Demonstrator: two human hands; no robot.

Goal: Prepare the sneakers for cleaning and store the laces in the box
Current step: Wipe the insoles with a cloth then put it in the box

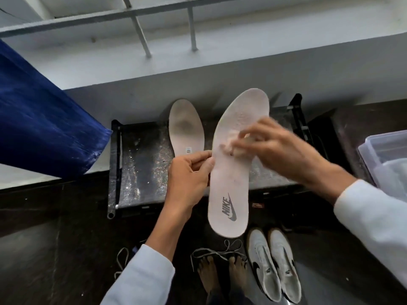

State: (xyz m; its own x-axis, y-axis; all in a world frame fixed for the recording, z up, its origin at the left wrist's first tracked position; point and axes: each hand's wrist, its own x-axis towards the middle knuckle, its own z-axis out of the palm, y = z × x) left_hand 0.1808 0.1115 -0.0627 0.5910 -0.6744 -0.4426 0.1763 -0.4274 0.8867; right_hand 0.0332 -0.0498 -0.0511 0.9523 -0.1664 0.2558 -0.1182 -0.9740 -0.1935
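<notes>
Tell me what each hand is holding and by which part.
The left hand pinches the insole at its left edge, mid-length. The right hand rests blurred on its upper face; grip unclear.

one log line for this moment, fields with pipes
left hand: grips white logo insole edge | right hand: rubs its top, blurred | second pale insole: on dark stool | grey laces: floor | white sneakers: floor

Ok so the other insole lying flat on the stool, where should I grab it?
Pinch the insole on the stool at its heel end, nearest you, coming from the front. It lies flat, so a finger must slip under that narrow rounded end. The left hand is already right beside it.
</notes>
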